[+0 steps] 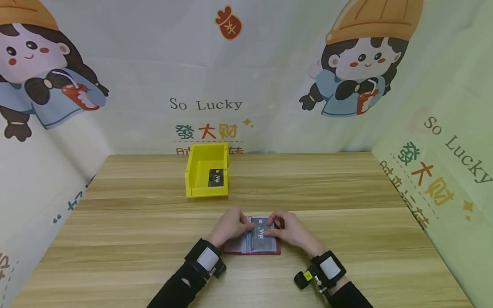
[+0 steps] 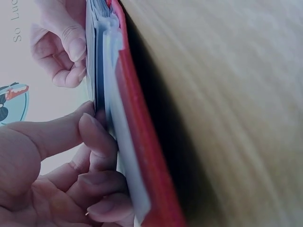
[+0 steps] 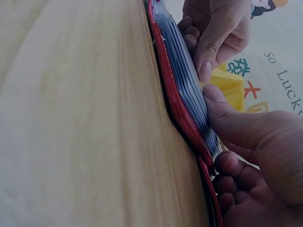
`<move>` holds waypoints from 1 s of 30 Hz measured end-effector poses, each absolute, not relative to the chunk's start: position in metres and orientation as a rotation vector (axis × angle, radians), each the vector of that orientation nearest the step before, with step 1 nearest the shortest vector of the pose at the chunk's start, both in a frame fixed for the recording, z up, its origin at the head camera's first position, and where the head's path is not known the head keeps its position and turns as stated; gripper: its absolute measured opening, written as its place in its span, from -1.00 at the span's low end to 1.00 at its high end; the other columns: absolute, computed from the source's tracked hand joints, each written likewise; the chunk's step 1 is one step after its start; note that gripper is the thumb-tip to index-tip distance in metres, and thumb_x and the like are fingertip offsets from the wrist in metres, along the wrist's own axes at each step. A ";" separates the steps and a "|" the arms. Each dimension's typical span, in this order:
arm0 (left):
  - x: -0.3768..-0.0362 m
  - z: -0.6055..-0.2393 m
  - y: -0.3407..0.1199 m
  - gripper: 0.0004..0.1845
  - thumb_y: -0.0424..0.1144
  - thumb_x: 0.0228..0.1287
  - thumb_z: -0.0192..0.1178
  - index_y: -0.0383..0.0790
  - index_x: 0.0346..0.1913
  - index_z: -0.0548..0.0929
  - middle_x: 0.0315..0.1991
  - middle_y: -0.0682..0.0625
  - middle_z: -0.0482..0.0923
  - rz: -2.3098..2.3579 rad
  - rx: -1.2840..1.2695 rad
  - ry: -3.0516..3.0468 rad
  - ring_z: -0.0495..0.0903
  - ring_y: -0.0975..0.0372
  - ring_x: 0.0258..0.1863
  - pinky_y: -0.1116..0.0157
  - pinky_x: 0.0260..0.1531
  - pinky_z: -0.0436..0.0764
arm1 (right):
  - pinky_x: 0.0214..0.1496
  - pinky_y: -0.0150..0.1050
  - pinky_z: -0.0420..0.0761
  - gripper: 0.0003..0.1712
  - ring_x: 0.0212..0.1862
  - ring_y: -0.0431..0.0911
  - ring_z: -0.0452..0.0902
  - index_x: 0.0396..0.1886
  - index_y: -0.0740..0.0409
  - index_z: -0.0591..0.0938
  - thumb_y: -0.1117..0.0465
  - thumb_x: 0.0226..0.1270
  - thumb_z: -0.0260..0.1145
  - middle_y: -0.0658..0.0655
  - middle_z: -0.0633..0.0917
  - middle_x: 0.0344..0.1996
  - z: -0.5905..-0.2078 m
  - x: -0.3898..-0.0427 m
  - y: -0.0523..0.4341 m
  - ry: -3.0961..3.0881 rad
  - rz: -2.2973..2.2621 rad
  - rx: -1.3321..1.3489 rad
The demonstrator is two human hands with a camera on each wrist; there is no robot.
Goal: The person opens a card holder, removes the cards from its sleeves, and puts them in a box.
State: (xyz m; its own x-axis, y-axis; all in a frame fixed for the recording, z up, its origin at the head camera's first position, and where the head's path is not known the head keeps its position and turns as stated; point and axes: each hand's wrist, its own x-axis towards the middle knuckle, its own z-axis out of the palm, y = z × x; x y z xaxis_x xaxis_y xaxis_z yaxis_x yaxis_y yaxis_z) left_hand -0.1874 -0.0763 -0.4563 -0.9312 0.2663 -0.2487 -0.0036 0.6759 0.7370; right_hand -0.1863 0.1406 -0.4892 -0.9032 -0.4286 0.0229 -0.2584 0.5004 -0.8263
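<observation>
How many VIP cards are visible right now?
2. One VIP card lies in the yellow bin; another sits on the red card holder under both hands. Sleeves may hide more.

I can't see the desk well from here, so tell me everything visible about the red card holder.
The red card holder lies open and flat on the wooden table, near its front edge. Its cover looks like red leather or plastic, holding a stack of clear sleeves with dark cards. A grey VIP card sits on the top page. The left hand and right hand both press fingers onto it.
</observation>
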 end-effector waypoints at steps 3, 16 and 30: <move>-0.187 -0.456 -0.076 -0.61 -0.23 0.32 0.33 -0.30 -0.66 0.60 -0.76 0.12 0.29 1.120 0.202 2.554 0.27 0.32 -0.71 0.42 -0.66 0.17 | -0.36 -0.45 0.30 -0.77 -0.41 -0.27 0.30 -0.28 0.16 0.61 0.22 0.18 0.52 -0.03 0.40 -0.48 -0.490 -0.187 0.140 2.557 -1.349 -0.587; -0.185 -0.454 -0.082 -0.61 -0.24 0.31 0.33 -0.24 -0.68 0.56 -0.72 0.11 0.33 1.097 0.118 2.578 0.29 0.29 -0.66 0.40 -0.62 0.19 | -0.36 -0.43 0.27 -0.74 -0.39 -0.24 0.30 -0.28 0.15 0.59 0.18 0.20 0.51 -0.02 0.39 -0.46 -0.493 -0.185 0.141 2.559 -1.331 -0.616; -0.172 -0.454 -0.083 -0.58 -0.06 0.28 0.37 -0.22 -0.66 0.63 -0.73 0.15 0.33 1.132 0.162 2.597 0.29 0.32 -0.67 0.41 -0.64 0.15 | -0.32 -0.42 0.29 -0.78 -0.38 -0.23 0.30 -0.32 0.13 0.61 0.18 0.21 0.51 0.00 0.41 -0.46 -0.494 -0.183 0.142 2.586 -1.367 -0.673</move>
